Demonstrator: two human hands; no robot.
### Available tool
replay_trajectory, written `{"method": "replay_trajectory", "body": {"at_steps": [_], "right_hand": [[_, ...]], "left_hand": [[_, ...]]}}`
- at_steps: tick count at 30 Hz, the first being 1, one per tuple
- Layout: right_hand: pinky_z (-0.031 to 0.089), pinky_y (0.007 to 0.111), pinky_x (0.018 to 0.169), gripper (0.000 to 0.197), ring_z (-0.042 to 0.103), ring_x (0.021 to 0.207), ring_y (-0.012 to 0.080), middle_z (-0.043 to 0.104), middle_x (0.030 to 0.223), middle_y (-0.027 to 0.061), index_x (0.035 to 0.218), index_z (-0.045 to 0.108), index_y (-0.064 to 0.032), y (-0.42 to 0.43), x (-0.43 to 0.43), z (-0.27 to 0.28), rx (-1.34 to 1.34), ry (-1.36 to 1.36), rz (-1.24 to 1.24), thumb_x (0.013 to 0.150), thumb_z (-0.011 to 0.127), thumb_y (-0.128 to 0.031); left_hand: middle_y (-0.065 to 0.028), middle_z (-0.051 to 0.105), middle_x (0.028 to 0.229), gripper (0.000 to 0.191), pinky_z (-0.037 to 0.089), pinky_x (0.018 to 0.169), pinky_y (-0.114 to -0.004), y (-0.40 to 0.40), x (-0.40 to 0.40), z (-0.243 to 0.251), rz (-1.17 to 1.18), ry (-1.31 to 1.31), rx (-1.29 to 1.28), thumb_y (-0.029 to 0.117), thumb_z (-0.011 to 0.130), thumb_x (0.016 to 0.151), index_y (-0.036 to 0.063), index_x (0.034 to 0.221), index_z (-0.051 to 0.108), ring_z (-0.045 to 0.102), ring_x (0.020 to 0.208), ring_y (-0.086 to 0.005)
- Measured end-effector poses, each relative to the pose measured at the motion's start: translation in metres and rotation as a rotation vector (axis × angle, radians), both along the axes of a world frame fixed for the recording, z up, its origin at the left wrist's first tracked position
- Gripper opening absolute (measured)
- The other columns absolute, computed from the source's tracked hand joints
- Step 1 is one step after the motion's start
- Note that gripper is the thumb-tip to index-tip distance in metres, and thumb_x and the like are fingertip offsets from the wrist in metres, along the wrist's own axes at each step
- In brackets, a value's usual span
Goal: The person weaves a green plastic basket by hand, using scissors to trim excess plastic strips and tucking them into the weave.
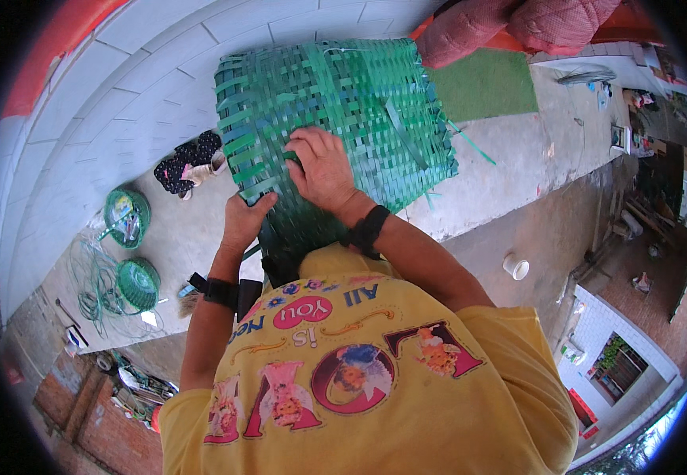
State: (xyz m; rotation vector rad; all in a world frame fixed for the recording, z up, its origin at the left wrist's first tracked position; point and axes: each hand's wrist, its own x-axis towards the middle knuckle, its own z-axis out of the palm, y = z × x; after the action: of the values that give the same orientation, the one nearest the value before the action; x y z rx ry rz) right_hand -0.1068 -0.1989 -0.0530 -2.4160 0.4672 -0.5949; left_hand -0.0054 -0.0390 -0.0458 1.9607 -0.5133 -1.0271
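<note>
A large basket woven from green plastic strapping (373,113) lies before me, its near end against my body. My left hand (251,217) grips the basket's left edge, thumb on top and the other fingers hidden below. Higher on the weave, my right hand (319,166) has its fingers curled over a dark green strap, thumb and fingertips pinched around it. A loose flat strap (405,135) lies across the weave to the right of my right hand. Another strap end (474,144) sticks out from the basket's right edge.
Two small green woven baskets (146,219) (138,284) stand on the floor at left beside tangled green strapping (95,291). Dark patterned cloth (184,163) lies near the white wall (159,77). Pink woven sacks (468,29) and a green mat (483,86) are beyond; a white bucket (515,266) stands at right.
</note>
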Motion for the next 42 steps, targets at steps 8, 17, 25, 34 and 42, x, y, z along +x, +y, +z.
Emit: {"method": "replay_trajectory", "body": {"at_steps": [8, 17, 25, 34, 42], "right_hand": [[0.035, 0.04, 0.087, 0.029, 0.044, 0.106, 0.0284, 0.048, 0.107, 0.0074, 0.097, 0.052, -0.0096, 0.0, 0.001, 0.001, -0.006, 0.01, -0.005, 0.071, 0.064, -0.014], [0.034, 0.041, 0.088, 0.029, 0.043, 0.108, 0.0284, 0.048, 0.108, 0.008, 0.096, 0.052, -0.0086, 0.001, 0.004, -0.01, 0.034, 0.026, -0.019, 0.07, 0.063, -0.016], [0.034, 0.041, 0.087, 0.027, 0.043, 0.107, 0.0295, 0.047, 0.106, 0.0081, 0.095, 0.052, -0.0091, 0.001, 0.005, -0.009, 0.016, 0.025, -0.017, 0.07, 0.063, -0.013], [0.034, 0.041, 0.086, 0.025, 0.043, 0.104, 0.0309, 0.048, 0.105, 0.0092, 0.093, 0.052, -0.0086, -0.002, 0.003, 0.007, -0.02, -0.007, 0.019, 0.071, 0.063, -0.011], [0.042, 0.04, 0.073, 0.019, 0.052, 0.084, 0.0309, 0.053, 0.086, 0.0094, 0.087, 0.052, -0.0085, -0.004, -0.009, 0.043, 0.047, 0.174, 0.396, 0.072, 0.063, -0.012]], "left_hand": [[-0.0086, 0.065, 0.078, 0.024, 0.047, 0.064, -0.029, -0.001, -0.002, 0.006, 0.019, -0.047, 0.039, 0.016, 0.064, 0.077, -0.0023, 0.092, 0.062, 0.06, 0.07, -0.0143], [-0.014, 0.065, 0.076, 0.028, 0.048, 0.062, -0.032, -0.005, -0.008, -0.002, 0.09, -0.115, 0.116, 0.02, 0.066, 0.074, -0.0026, 0.09, 0.061, 0.063, 0.068, -0.0229], [-0.02, 0.063, 0.074, 0.048, 0.048, 0.061, -0.04, -0.011, -0.016, -0.011, 0.147, -0.383, 0.321, 0.042, 0.07, 0.067, -0.002, 0.084, 0.063, 0.062, 0.069, -0.0354], [-0.0218, 0.063, 0.078, 0.061, 0.048, 0.066, -0.043, -0.012, -0.02, -0.013, 0.244, -0.408, 0.331, 0.054, 0.066, 0.069, -0.0039, 0.087, 0.06, 0.062, 0.075, -0.0374], [-0.0245, 0.062, 0.082, 0.066, 0.047, 0.068, -0.043, -0.005, -0.015, -0.022, 0.25, -0.393, 0.103, 0.057, 0.061, 0.073, -0.0059, 0.094, 0.056, 0.061, 0.08, -0.0394]]}}
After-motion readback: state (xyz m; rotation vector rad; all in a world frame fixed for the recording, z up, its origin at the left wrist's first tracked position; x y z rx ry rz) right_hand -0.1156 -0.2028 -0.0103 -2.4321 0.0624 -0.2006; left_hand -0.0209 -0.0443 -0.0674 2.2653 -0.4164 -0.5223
